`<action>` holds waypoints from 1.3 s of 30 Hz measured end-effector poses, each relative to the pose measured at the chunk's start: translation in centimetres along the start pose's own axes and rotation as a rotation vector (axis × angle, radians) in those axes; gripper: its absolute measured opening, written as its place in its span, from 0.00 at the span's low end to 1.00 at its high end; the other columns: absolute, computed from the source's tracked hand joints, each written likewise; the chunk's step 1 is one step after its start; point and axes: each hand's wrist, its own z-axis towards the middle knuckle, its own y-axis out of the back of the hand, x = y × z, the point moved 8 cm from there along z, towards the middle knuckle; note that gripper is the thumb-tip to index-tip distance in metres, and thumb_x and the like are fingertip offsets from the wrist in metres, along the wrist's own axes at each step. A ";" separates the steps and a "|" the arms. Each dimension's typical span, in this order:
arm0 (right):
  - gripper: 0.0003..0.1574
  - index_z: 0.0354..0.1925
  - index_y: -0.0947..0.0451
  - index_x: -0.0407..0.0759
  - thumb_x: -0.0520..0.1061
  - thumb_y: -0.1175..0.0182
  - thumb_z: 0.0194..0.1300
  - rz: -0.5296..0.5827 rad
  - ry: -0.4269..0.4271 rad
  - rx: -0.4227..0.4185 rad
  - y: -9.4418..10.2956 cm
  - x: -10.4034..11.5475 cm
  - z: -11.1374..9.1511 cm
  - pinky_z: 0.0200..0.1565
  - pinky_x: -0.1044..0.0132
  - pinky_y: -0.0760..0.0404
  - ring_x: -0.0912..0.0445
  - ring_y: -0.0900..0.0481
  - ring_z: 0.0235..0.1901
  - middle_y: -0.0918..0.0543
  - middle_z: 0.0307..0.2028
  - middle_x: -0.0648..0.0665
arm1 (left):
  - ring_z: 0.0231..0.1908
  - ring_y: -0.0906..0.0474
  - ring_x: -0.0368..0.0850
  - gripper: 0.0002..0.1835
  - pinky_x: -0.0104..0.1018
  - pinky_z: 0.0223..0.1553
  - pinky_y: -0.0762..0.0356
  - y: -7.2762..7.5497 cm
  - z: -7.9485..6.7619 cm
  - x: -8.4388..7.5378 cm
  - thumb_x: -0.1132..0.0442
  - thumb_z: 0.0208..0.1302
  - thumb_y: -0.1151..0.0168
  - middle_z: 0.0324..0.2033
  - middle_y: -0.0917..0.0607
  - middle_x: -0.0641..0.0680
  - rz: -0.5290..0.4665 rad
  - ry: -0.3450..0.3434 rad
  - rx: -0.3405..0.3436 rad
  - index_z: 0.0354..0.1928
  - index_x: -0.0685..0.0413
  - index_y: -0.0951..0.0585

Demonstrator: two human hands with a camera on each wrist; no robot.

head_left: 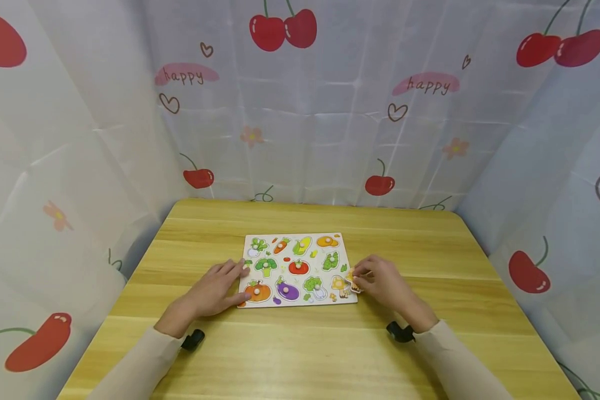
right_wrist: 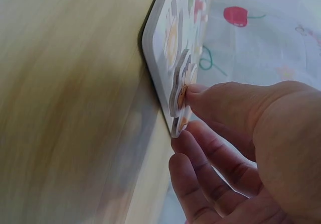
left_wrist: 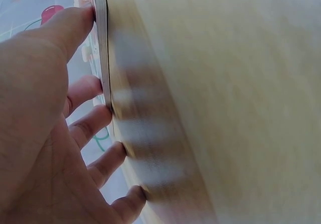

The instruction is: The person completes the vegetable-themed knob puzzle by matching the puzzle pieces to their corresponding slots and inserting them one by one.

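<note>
A vegetable puzzle board [head_left: 287, 283] lies flat on the table, with knobbed pieces such as a tomato [head_left: 298, 268], an eggplant [head_left: 288, 291] and a pumpkin [head_left: 260, 293] set in it. My right hand [head_left: 382, 280] pinches a mushroom piece [right_wrist: 179, 91] by thumb and fingers at the board's right edge. That piece is raised over the board surface, just right of the printed mushroom place [head_left: 339, 284]. My left hand [head_left: 212, 291] rests at the board's left edge, its thumb and fingers spread; in the left wrist view the thumb and some fingertips touch the edge.
The wooden table [head_left: 300, 350] reaches around the board on every side. White curtains [head_left: 305, 122] with cherry prints hang behind and at both sides. A black wrist strap piece [head_left: 193, 340] shows under the left sleeve, and another [head_left: 400, 332] by the right.
</note>
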 end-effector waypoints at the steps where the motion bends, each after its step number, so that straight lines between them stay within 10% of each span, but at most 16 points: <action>1: 0.02 0.42 0.05 0.39 0.37 0.20 0.75 0.006 0.006 0.009 -0.2 0.2 0.1 0.56 0.48 0.03 0.46 0.07 0.52 0.08 0.52 0.40 | 0.83 0.30 0.80 0.47 0.76 0.84 0.31 0.0 0.0 0.0 0.41 0.85 0.30 0.84 0.24 0.66 0.000 0.002 0.001 0.89 0.65 0.33; 39: 0.05 0.45 0.04 0.46 0.38 0.18 0.73 -0.039 0.016 0.075 -3.1 2.1 0.9 0.46 0.65 0.17 0.58 0.17 0.43 0.07 0.49 0.48 | 0.83 0.31 0.80 0.48 0.76 0.84 0.32 0.0 0.1 0.2 0.40 0.85 0.30 0.84 0.24 0.66 -0.001 0.001 -0.003 0.89 0.66 0.32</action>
